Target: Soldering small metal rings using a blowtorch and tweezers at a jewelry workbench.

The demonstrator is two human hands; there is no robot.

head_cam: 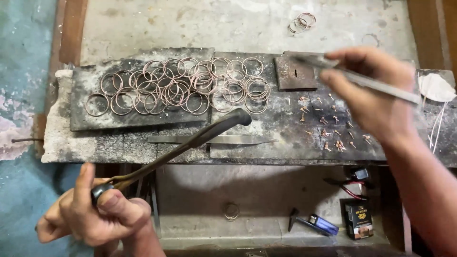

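Left hand (97, 214) low at the near edge, closed in a fist around the grip of a dark torch (190, 143), thumb raised beside the valve. Torch tube angled up and to the right, bent nozzle ending just above the charred slab (95, 81), near the lower edge of the ring cluster. Right hand (376, 95) lifted over the right part of the bench (238, 24), fingers pinched shut on long metal tweezers (362, 78), tips pointing left toward a small rusty plate (296, 74); tweezers blurred. Many thin copper-coloured rings (181, 85) overlapping in a heap across the slab. Second pair of tweezers (209, 139) flat on the slab below the rings, partly under the torch tube. Small copper pins (333, 133) scattered beneath the right hand. A few loose rings (301, 23) far back. On the lower ledge: one ring (232, 211), blue lighter (323, 223), small dark box (358, 219).
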